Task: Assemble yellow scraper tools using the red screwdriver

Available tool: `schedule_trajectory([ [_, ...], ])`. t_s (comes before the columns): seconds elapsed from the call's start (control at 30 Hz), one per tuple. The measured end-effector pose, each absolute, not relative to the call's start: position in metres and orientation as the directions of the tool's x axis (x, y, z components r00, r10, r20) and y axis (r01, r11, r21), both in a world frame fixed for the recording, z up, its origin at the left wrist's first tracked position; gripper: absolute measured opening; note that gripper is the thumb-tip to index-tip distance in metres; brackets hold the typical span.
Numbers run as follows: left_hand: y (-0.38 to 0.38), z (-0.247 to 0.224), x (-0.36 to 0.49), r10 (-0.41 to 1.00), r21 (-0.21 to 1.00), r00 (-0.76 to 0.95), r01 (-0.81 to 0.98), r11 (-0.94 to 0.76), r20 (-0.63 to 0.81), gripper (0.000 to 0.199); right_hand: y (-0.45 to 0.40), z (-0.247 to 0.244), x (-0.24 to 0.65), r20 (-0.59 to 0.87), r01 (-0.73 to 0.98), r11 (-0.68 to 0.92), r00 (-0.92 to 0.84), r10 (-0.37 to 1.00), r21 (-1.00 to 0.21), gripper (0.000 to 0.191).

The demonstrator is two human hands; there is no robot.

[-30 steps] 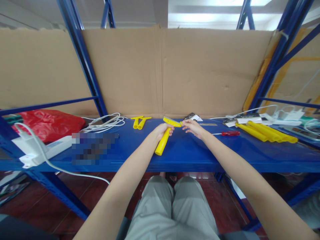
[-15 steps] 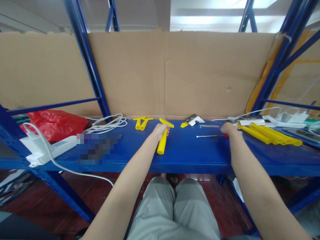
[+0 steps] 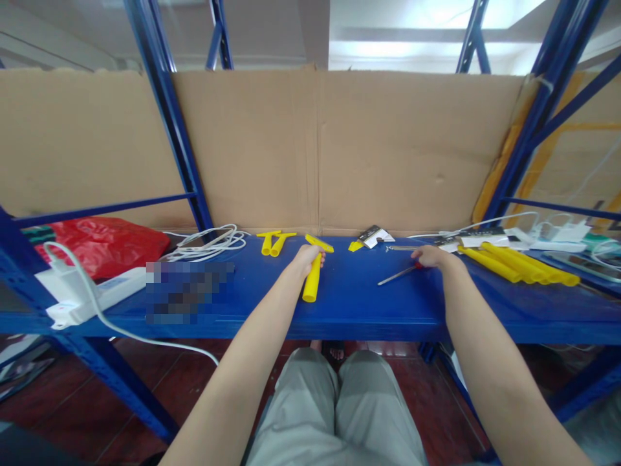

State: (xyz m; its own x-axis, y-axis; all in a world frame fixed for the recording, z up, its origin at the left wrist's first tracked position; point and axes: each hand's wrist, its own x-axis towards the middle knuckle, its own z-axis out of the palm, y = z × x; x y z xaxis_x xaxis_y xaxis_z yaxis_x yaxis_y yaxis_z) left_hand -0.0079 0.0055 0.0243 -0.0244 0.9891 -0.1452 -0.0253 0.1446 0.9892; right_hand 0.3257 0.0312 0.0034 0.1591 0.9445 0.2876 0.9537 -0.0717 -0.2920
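Observation:
My left hand (image 3: 309, 258) is closed round the neck of a yellow T-shaped tool (image 3: 312, 283), whose thick tubular handle points toward me and whose crosspiece lies at the far end. In my right hand (image 3: 429, 256) is the red handle of a screwdriver (image 3: 396, 276); its metal shaft slants left and toward me, over the blue shelf. Two more yellow T-shaped tools (image 3: 277, 244) lie together, left of my left hand. Between my hands, farther back, sit a small yellow piece (image 3: 356, 246) and a black-and-white card packet (image 3: 373, 236). A thin metal tool (image 3: 402, 248), perhaps a wrench, lies just beyond the screwdriver.
Several yellow tubes (image 3: 521, 264) lie to the right of my right hand. White power strips and cables (image 3: 213, 242) stand at both ends, with a red plastic bag (image 3: 109, 243) at left. Cardboard (image 3: 252, 149) closes the back between blue uprights (image 3: 167, 116).
My right hand has taken the screwdriver by its handle and moved a little left, so the shaft now slants instead of lying level. My left hand keeps its hold on the yellow tool.

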Motion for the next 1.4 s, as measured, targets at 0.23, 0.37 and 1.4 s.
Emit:
schedule_trajectory([
  [0.23, 0.0, 0.027, -0.004, 0.988, 0.989, -0.043, -0.014, 0.145, -0.146, 0.025, 0.017, 0.018, 0.282, 0.02, 0.987, 0.062, -0.06, 0.998, -0.149, 0.027],
  [0.37, -0.001, 0.027, -0.004, 0.989, 0.99, -0.056, -0.021, 0.137, -0.138, 0.027, 0.015, 0.016, 0.271, 0.073, 0.992, 0.043, -0.035, 0.997, -0.121, 0.026],
  [1.4, 0.001, 0.025, -0.004, 0.979, 0.977, -0.092, 0.102, 0.188, -0.179, 0.026, 0.023, 0.01, 0.273, 0.287, 0.84, 0.383, -0.286, 0.914, -0.384, 0.01],
])
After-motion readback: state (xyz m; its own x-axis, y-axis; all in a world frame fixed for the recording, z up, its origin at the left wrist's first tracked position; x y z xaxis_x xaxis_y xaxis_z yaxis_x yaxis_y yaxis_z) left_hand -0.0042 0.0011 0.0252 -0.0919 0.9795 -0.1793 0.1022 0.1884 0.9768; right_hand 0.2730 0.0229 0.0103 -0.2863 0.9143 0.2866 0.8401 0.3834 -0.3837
